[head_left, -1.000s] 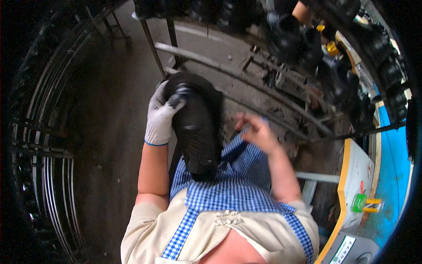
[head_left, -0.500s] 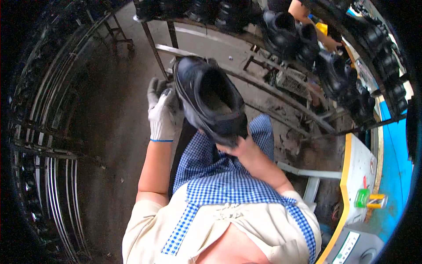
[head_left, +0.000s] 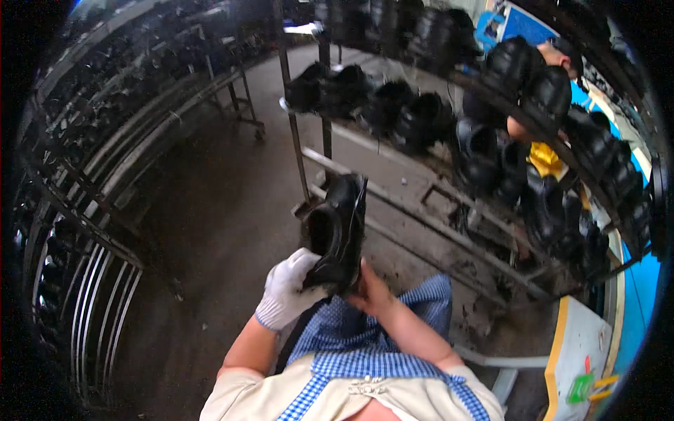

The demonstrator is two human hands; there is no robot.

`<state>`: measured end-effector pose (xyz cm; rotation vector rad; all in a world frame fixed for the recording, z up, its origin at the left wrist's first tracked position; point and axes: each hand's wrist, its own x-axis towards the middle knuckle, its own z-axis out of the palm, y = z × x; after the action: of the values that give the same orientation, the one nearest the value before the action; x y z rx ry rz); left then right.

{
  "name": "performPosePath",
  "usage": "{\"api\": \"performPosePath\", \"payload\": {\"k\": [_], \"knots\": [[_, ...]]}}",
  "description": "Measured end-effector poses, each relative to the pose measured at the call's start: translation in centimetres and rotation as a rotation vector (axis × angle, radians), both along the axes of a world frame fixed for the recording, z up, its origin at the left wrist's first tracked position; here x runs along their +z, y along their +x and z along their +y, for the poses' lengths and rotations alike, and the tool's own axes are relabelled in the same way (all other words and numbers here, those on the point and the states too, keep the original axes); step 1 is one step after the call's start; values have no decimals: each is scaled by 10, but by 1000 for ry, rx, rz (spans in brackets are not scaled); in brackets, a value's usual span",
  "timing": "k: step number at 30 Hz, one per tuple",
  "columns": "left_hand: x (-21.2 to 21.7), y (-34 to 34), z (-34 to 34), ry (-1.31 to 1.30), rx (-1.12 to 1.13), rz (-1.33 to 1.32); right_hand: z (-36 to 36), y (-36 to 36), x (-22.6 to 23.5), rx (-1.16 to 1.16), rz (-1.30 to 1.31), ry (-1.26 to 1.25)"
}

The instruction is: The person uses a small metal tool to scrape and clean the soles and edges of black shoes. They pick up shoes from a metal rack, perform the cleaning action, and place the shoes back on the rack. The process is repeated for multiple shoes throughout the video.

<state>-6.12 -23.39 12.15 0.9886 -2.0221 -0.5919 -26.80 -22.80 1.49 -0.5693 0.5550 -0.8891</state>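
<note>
A black shoe [head_left: 339,231] is held upright in front of me, its opening turned to the left and its toe pointing up. My left hand [head_left: 288,288], in a white work glove, grips the heel end from the left. My right hand [head_left: 371,289], bare, presses against the shoe's lower right side. Both hands are above my lap, which is covered by a blue checked apron [head_left: 379,340].
A metal rack [head_left: 449,84] loaded with several black shoes curves across the back and right. Another rack [head_left: 91,210] of bars stands at the left. A person [head_left: 523,119] works behind the right rack. A yellow-edged machine panel [head_left: 579,351] is at lower right. The concrete floor [head_left: 210,231] lies between.
The shoe has been turned from lying with its opening up to standing on end, and both hands have dropped lower in the view as my head lifted toward the rack.
</note>
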Motion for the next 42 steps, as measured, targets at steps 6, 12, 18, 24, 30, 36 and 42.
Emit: {"api": "performPosePath", "payload": {"k": [6,12,18,24,30,36,42], "knots": [[38,69,-21,-349,147,50,-2,-35,-16,130,-144,40],[144,80,-99,-748,290,-221,18,-109,-85,-109,-23,151],[208,76,-184,-744,326,-274,33,-154,-112,-331,-25,179],[233,52,-245,-723,373,-323,39,-181,-132,-408,-171,197],[236,36,-303,-827,464,-327,33,-174,-131,-342,-219,177],[224,28,-350,-717,462,34,29,-174,-142,-263,-238,98],[217,13,-339,-720,433,-64,30,-171,-135,-278,-203,136]]}}
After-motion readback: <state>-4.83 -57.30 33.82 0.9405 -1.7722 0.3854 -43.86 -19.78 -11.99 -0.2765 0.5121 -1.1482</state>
